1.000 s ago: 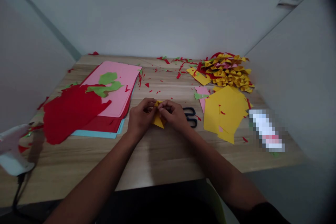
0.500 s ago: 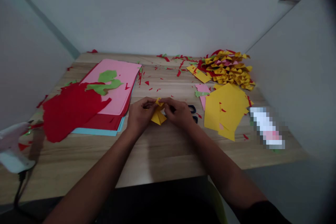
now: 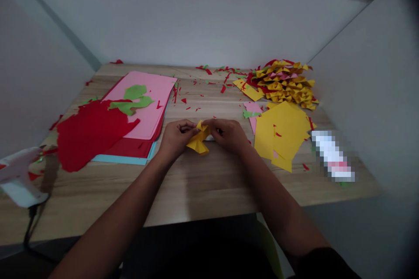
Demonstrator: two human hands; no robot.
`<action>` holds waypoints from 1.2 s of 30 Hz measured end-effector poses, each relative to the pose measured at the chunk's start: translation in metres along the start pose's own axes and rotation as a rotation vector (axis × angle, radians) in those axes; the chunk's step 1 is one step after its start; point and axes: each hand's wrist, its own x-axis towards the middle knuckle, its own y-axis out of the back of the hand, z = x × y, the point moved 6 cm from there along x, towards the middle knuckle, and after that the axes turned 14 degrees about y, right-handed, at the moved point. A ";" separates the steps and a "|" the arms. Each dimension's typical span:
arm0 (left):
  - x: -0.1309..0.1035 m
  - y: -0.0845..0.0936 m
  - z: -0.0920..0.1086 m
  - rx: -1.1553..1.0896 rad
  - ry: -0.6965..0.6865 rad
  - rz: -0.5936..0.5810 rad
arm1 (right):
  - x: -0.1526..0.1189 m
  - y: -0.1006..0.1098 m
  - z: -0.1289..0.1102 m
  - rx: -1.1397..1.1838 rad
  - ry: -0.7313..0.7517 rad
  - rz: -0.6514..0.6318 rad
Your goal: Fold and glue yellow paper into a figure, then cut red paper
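A small piece of folded yellow paper [image 3: 198, 143] is held between my two hands, above the middle of the table. My left hand [image 3: 176, 138] pinches its left side near the top with thumb and fingers. On the other side, my right hand [image 3: 229, 135] is closed on the paper's upper right edge, with its fingertips partly hidden. Creases fan out toward the paper's lower edge. Something pale on the table shows just under my right hand, mostly covered by it.
Left lie a stack of coloured paper [image 3: 147, 109], a torn red sheet [image 3: 91, 135] and a corded white glue gun [image 3: 22, 178]. To the right are yellow sheets [image 3: 284, 130], a pile of folded yellow pieces [image 3: 288, 85] and a pixelated object [image 3: 334, 157]. Red and green scraps [image 3: 225, 79] litter the back.
The yellow paper has turned and its fan of creases now spreads wider to the left. My right hand has shifted slightly right and covers the dark scissor handles seen before.
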 end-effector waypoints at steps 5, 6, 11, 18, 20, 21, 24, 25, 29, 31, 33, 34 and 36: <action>-0.001 0.000 0.002 0.025 0.016 -0.004 | -0.001 -0.005 0.000 0.002 0.080 -0.094; -0.001 0.000 0.003 0.030 0.011 -0.001 | -0.001 -0.006 0.000 -0.016 0.091 -0.125; -0.001 0.005 0.004 0.084 -0.034 0.044 | 0.000 -0.007 -0.001 -0.093 0.052 -0.188; 0.001 0.004 0.002 0.204 -0.056 0.020 | 0.003 -0.007 -0.010 -0.130 0.017 -0.184; 0.000 0.004 0.004 0.234 -0.074 0.025 | 0.002 -0.006 -0.011 -0.115 0.014 -0.159; -0.001 0.003 0.006 0.248 -0.086 0.024 | 0.002 -0.005 -0.012 -0.101 0.022 -0.145; -0.003 0.001 0.009 0.275 -0.107 0.009 | 0.003 0.000 -0.016 -0.067 0.114 -0.095; -0.004 0.000 0.009 0.277 -0.105 0.006 | 0.004 0.002 -0.018 -0.062 0.154 -0.073; -0.006 -0.001 0.009 0.238 -0.089 0.001 | 0.006 0.004 -0.019 -0.012 0.221 -0.050; -0.006 -0.002 0.008 0.201 -0.081 -0.007 | 0.006 0.001 -0.016 0.031 0.216 -0.066; -0.006 -0.003 0.008 0.190 -0.081 -0.023 | 0.006 -0.001 -0.013 0.063 0.210 -0.056; -0.007 -0.004 0.009 0.197 -0.088 -0.029 | 0.005 -0.001 -0.011 0.073 0.208 -0.045; -0.008 -0.006 0.011 0.236 -0.106 -0.042 | 0.005 -0.002 -0.010 0.090 0.216 -0.040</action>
